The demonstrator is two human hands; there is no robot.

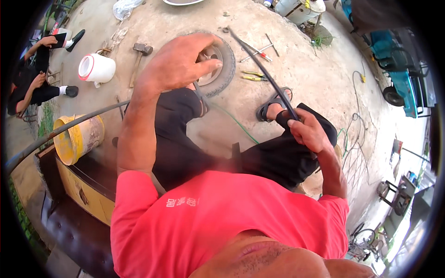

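Note:
My left hand (187, 62) is raised over a wheel (222, 76) with a dark tyre and pale rim, fingers curved and apart from the thumb, nothing visible in them; whether it touches the wheel I cannot tell. My right hand (306, 127) grips a long dark bar (266, 74), which slants up to the right of the wheel. A cross-shaped metal wrench (259, 54) and yellow-handled pliers (251, 78) lie on the concrete beside it. A sledgehammer (141, 49) rests left of the wheel. A dark hose (83, 118) runs in from the left, partly hidden by my forearm.
A white bucket (104, 70) and yellow bucket (90, 139) stand at left, by a brown padded seat (69, 222). A seated person (32, 92) is at far left. A teal vehicle (401, 85) is at right, with cords (357, 116) on the floor.

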